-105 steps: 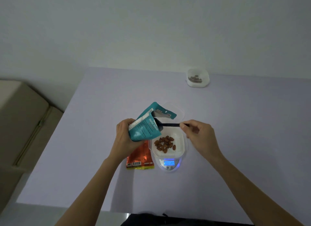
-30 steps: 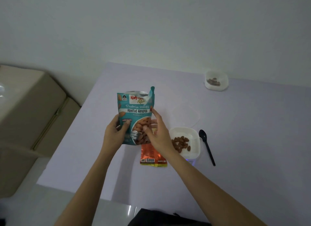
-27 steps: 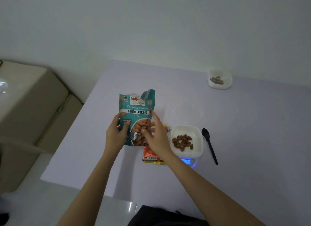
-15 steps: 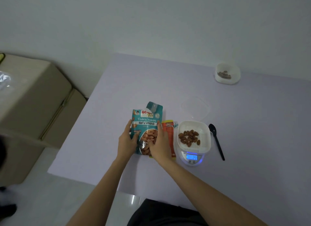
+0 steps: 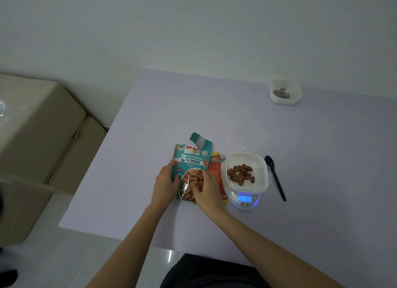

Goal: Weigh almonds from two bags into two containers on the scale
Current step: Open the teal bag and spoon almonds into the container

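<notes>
Teal bag [image 5: 192, 159], printed "Roasted Almonds", sits front-up at tabletop [image 5: 150, 116] ctr, top corner torn open w/ flap sticking up; cannot tell whether it lies flat or is propped on its base. Left hand [image 5: 165, 184] grips the bag's lower left edge, thumb across the front. Right hand [image 5: 205, 189] holds the lower right part, fingers bent over the printed almond picture. Orange bag [image 5: 215, 167] lies flat just beside the teal bag on its right, touching or partly under it, lower end covered by the right hand. Scale [image 5: 246, 199] stands right of the orange bag, display lit blue; digits too small to read w/ confidence. White container [image 5: 247, 157] sits on the scale, open-topped, w/ a loose single layer of almonds [image 5: 240, 174] on its slotted floor. Clear lid [image 5: 247, 136] lies on the tabletop just behind the scale. Black spoon [image 5: 276, 178] lies right of the container, near but apart, bowl end away from the person. Second container [image 5: 284, 92], white, stands well apart at the far right of the tabletop near the wall, w/ a few dark almonds inside. Beige boxes [image 5: 38, 126] stand on the floor left of the tabletop.
</notes>
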